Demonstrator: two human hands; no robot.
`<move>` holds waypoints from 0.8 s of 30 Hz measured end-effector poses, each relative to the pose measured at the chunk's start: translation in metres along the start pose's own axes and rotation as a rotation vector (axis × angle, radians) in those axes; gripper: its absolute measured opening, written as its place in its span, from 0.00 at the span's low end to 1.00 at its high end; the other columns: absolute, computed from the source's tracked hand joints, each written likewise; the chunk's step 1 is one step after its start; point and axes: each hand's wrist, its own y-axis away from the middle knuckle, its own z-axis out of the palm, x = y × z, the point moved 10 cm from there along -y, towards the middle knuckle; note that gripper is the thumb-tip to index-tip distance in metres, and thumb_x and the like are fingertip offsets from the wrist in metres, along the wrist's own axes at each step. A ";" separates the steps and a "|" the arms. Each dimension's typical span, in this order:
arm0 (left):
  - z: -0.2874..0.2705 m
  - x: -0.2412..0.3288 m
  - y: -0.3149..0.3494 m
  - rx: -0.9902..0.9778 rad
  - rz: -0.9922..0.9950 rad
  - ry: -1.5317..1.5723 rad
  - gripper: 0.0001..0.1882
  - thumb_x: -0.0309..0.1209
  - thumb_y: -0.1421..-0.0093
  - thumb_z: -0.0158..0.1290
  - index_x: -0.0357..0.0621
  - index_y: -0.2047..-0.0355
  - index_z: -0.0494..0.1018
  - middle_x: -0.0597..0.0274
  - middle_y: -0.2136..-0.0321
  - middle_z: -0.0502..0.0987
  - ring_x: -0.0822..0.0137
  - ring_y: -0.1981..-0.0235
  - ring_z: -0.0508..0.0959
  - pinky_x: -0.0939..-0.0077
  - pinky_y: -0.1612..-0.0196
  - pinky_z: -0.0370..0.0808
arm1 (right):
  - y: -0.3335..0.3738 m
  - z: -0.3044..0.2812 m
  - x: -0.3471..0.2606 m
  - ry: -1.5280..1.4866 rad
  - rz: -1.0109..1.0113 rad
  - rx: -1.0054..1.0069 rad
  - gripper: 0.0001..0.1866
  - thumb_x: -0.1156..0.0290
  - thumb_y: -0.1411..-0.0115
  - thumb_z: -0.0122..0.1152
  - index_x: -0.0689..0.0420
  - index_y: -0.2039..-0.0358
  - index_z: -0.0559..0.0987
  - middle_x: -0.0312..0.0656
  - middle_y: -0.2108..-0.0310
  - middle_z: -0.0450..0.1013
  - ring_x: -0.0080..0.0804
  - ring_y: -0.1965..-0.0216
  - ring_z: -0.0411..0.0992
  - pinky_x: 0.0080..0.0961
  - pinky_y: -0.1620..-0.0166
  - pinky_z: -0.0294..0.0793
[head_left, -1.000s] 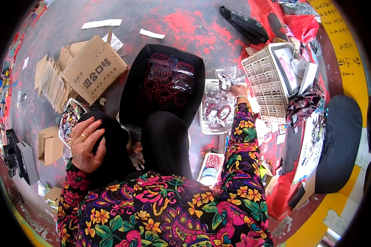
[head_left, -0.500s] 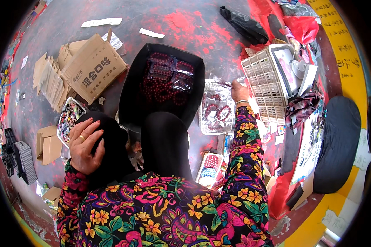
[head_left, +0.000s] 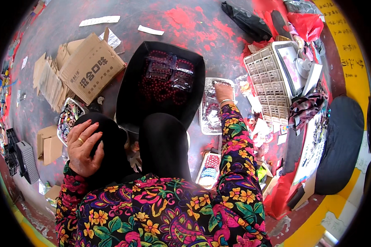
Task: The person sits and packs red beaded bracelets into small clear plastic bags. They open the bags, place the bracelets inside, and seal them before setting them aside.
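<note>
My left hand [head_left: 83, 145] lies flat on my left knee in black trousers, fingers apart, a ring on one finger, holding nothing. My right hand [head_left: 223, 91], in a flowered sleeve with a bracelet at the wrist, reaches into a clear plastic tray [head_left: 210, 125] of beads on the floor. Its fingers curl at the tray's far end; whether they grip anything I cannot tell. Left of that tray stands a large black tray [head_left: 127, 103] holding dark red bead strings [head_left: 158, 88] and clear packets.
A cardboard box [head_left: 90, 66] and flattened cartons lie at the far left. A small bowl of coloured bits [head_left: 68, 119] sits by my left knee, a small bead tray [head_left: 210, 169] by my right. A white compartment crate [head_left: 268, 86] and a dark cushion [head_left: 338, 144] are at the right.
My right hand has shifted a little to the left, over the far end of the clear tray. My left hand has stayed on the knee.
</note>
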 end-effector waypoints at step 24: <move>-0.022 -0.033 0.032 0.221 -0.196 -0.011 0.19 0.32 0.51 0.53 0.37 0.59 0.71 0.50 0.56 0.72 0.51 0.51 0.69 0.63 0.47 0.63 | 0.218 -0.061 -0.149 -1.389 0.028 0.096 0.24 0.56 0.35 0.37 0.61 0.48 0.67 0.47 0.49 0.65 0.33 0.45 0.61 0.23 0.43 0.56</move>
